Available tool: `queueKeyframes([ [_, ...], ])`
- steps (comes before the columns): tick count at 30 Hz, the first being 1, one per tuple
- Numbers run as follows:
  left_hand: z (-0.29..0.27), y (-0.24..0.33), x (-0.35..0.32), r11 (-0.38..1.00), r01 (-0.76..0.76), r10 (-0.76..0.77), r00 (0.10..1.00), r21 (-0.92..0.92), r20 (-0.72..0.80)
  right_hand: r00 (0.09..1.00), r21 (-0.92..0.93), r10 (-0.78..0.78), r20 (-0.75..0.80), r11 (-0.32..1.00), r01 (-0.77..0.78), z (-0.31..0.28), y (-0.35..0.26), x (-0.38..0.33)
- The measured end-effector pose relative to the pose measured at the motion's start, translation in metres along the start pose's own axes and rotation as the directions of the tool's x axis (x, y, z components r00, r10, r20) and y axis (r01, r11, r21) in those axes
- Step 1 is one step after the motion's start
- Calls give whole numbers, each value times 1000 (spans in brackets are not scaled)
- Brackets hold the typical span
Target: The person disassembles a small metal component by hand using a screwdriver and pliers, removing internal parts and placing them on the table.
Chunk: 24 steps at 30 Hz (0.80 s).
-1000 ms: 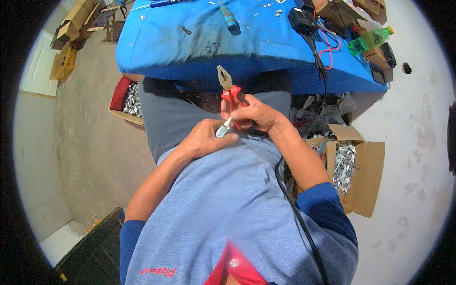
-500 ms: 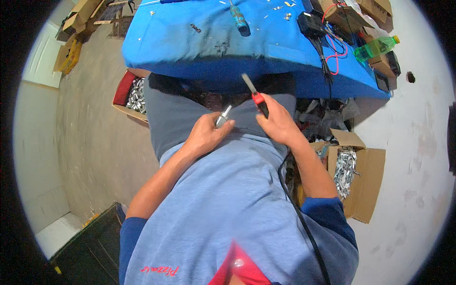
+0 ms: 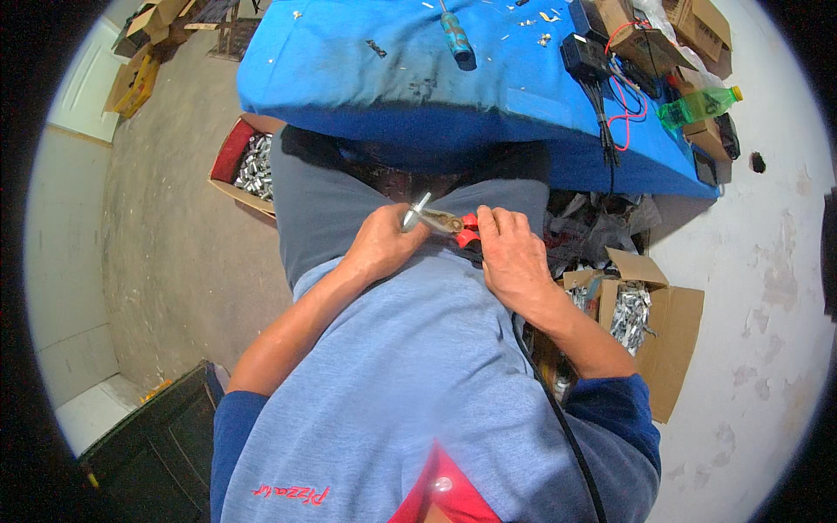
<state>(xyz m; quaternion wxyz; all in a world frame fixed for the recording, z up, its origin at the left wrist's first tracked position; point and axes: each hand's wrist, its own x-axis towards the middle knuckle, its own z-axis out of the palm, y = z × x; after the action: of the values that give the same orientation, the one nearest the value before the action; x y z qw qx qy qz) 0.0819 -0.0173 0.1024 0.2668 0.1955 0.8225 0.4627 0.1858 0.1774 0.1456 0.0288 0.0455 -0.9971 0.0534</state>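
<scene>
Table (image 3: 384, 96) under blue cloth ahead. Open cardboard box (image 3: 676, 340) of metal bits (image 3: 629, 315) at the person's right. Right hand (image 3: 519, 261) and left hand (image 3: 381, 244) over the lap (image 3: 336, 196). Right fingers closed around red-handled pliers (image 3: 468, 237), nose pointing left. Screwdriver (image 3: 457, 39) on table. Small metal piece (image 3: 418, 211) gripped in left fingers, right by the pliers' nose; can't tell if touching.

The part (image 3: 416, 212) is held in the left hand (image 3: 388, 240), the pliers (image 3: 450, 224) in the right hand (image 3: 516, 261); the table (image 3: 392, 91) is set beyond; on it, the screwdriver (image 3: 456, 39) is laid left of the adapter (image 3: 583, 57), the bottle (image 3: 697, 108) farther right; one box (image 3: 229, 152) is placed left, a second box (image 3: 677, 336) nearer, right.
</scene>
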Motion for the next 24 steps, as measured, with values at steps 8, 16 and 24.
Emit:
queueKeyframes([
  [8,2,-3,1,998,21,-18,999,65,-41,999,-47,6,-42,999,-8,5,-4,4],
  [16,5,-1,3,989,-1,24,988,147,-154,997,7,56,55,998,-56,3,-9,10],
  [24,7,-2,4,981,61,-35,989,184,-142,999,-82,33,23,996,-31,8,-11,15],
])
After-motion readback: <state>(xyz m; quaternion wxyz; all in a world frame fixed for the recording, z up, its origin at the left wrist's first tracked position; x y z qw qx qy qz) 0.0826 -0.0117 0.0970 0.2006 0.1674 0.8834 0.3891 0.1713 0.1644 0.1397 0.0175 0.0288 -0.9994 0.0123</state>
